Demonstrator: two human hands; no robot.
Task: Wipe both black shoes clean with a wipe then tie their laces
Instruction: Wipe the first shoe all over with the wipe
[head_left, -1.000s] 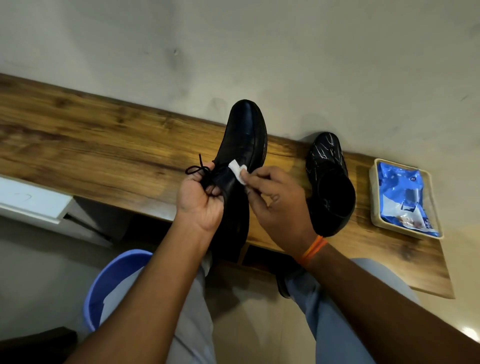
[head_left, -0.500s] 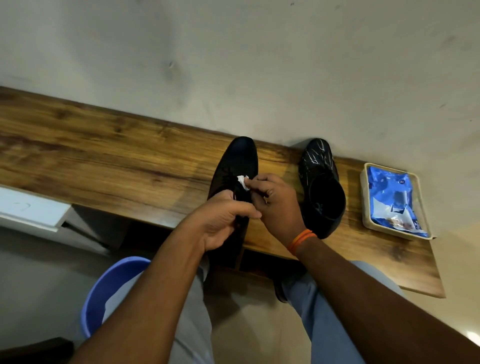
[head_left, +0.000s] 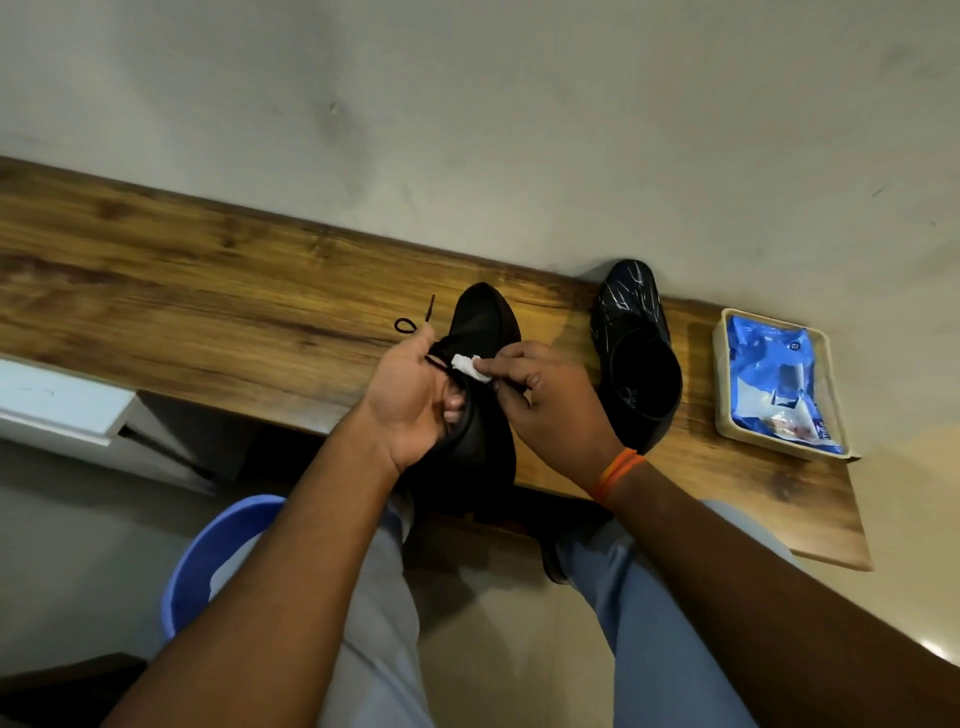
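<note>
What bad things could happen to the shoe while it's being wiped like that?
The left hand holds the shoe partly past the edge of the shelf, so a slip might drop it to the floor. Its loose lace dangles by the fingers and could snag or get tugged. The right hand pinches only a small wipe, which could slip out.

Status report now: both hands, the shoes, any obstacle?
Left hand grips held shoe. Right hand pinches wipe against it. Second shoe waits on shelf. Laces untied, nothing blocking.
</note>
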